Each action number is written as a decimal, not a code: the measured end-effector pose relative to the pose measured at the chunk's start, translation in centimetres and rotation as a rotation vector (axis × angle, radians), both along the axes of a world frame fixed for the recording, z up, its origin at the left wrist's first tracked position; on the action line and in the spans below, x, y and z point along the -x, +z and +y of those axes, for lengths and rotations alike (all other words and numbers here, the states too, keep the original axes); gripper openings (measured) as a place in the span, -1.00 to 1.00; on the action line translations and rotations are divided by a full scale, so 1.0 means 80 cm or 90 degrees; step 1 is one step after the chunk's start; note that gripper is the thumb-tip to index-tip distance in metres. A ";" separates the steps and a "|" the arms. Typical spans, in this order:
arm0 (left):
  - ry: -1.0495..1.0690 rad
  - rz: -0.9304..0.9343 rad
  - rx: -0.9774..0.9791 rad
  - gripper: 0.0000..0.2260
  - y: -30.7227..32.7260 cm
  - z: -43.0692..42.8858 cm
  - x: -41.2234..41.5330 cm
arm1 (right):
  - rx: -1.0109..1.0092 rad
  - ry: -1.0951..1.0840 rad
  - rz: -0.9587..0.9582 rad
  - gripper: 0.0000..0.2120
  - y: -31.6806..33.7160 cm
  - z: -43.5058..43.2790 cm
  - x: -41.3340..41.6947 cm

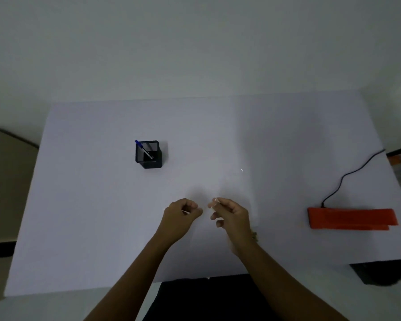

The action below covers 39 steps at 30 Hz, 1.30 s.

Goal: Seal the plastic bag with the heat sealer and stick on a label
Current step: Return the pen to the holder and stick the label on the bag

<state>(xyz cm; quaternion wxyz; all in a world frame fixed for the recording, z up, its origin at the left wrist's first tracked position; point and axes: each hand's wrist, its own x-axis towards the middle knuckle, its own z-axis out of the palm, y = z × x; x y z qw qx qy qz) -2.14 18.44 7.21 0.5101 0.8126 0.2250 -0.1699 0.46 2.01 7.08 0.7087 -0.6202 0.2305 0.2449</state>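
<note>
— Both forearms come up from the bottom edge, bare, and they meet near the middle of the desk (79,228), close to its front edge.

— What are the hands doing?

— Left hand (180,216) has its fingers (190,206) curled in, thumb tip toward the right. Right hand (232,215) is curled too, with thumb and forefinger pinched at the top on something small and pale. It could be a label or a bit of clear film; I cannot tell which. The two hands are close but not touching.

— And the plastic bag?

— I cannot make it out. A faint glint (242,170) shows on the desk beyond the right hand, and the surface there looks slightly paler, which may be clear plastic lying flat, but the dim light leaves it unsure.

— The heat sealer?

— Red heat sealer (350,218) lies flat at the right side of the desk, well apart from the hands, long side running left to right. Its black cord (347,174) leaves the rear left corner and runs up and off the right edge of the desk.

— Anything else on the desk?

— One black mesh pen holder (148,155) stands upright, left of centre and farther back than the hands. A blue-capped pen (142,148) leans inside it, cap toward the rear left corner. The desk top is pale and plain, and a white wall (195,42) rises behind it.
</note>
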 end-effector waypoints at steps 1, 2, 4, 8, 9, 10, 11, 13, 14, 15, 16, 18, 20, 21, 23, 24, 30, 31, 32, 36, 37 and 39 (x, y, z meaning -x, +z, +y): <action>-0.002 0.002 0.023 -0.88 -0.001 -0.013 -0.005 | -0.004 -0.018 0.021 -0.92 0.000 -0.010 -0.003; -0.003 0.002 0.044 -0.87 -0.002 -0.026 -0.010 | -0.004 -0.034 0.044 -0.90 -0.002 -0.020 -0.007; 0.006 0.002 0.074 -0.85 -0.004 -0.051 -0.021 | -0.006 -0.060 0.086 -0.87 -0.006 -0.038 -0.014; 0.017 -0.017 0.094 -0.84 -0.016 -0.092 -0.043 | -0.020 -0.078 0.128 -0.84 -0.019 -0.072 -0.032; 0.018 -0.022 0.098 -0.84 -0.019 -0.100 -0.047 | -0.020 -0.072 0.133 -0.84 -0.022 -0.079 -0.036; 0.019 -0.029 0.100 -0.85 -0.023 -0.107 -0.052 | -0.023 -0.068 0.137 -0.85 -0.025 -0.085 -0.040; 0.021 -0.033 0.102 -0.85 -0.027 -0.114 -0.055 | -0.031 -0.068 0.142 -0.85 -0.028 -0.091 -0.044; 0.026 -0.035 0.104 -0.85 -0.034 -0.125 -0.061 | -0.052 -0.072 0.151 -0.86 -0.034 -0.099 -0.052; 0.028 -0.034 0.105 -0.86 -0.037 -0.130 -0.063 | -0.059 -0.074 0.154 -0.86 -0.037 -0.103 -0.056; 0.032 -0.033 0.105 -0.87 -0.040 -0.134 -0.066 | -0.063 -0.073 0.159 -0.86 -0.040 -0.106 -0.059; 0.038 -0.032 0.102 -0.88 -0.044 -0.138 -0.069 | -0.066 -0.071 0.166 -0.86 -0.044 -0.108 -0.062; 0.053 -0.024 0.094 -0.89 -0.051 -0.142 -0.076 | -0.072 -0.062 0.180 -0.85 -0.051 -0.112 -0.068; 0.064 -0.007 0.090 -0.88 -0.059 -0.145 -0.083 | -0.074 -0.044 0.187 -0.84 -0.059 -0.116 -0.075; 0.064 0.003 0.085 -0.87 -0.063 -0.146 -0.086 | -0.067 -0.030 0.183 -0.84 -0.063 -0.118 -0.078; 0.049 0.021 0.061 -0.87 -0.074 -0.147 -0.094 | -0.013 0.014 0.157 -0.87 -0.073 -0.124 -0.085; 0.033 0.025 0.043 -0.86 -0.079 -0.147 -0.098 | 0.031 0.042 0.133 -0.89 -0.080 -0.127 -0.090; -0.065 0.071 -0.020 -0.85 -0.109 -0.137 -0.130 | 0.219 0.199 0.002 -0.92 -0.123 -0.136 -0.122; -0.075 0.079 -0.029 -0.85 -0.115 -0.136 -0.135 | 0.248 0.232 -0.013 -0.90 -0.131 -0.135 -0.126; -0.084 0.087 -0.037 -0.85 -0.122 -0.135 -0.138 | 0.281 0.264 -0.024 -0.88 -0.140 -0.133 -0.131; -0.123 0.120 -0.079 -0.83 -0.144 -0.134 -0.145 | 0.381 0.338 -0.042 -0.87 -0.172 -0.131 -0.141; -0.130 0.129 -0.088 -0.83 -0.148 -0.134 -0.145 | 0.392 0.353 -0.039 -0.87 -0.176 -0.130 -0.141; -0.137 0.146 -0.102 -0.83 -0.154 -0.136 -0.143 | 0.409 0.379 -0.038 -0.87 -0.182 -0.130 -0.140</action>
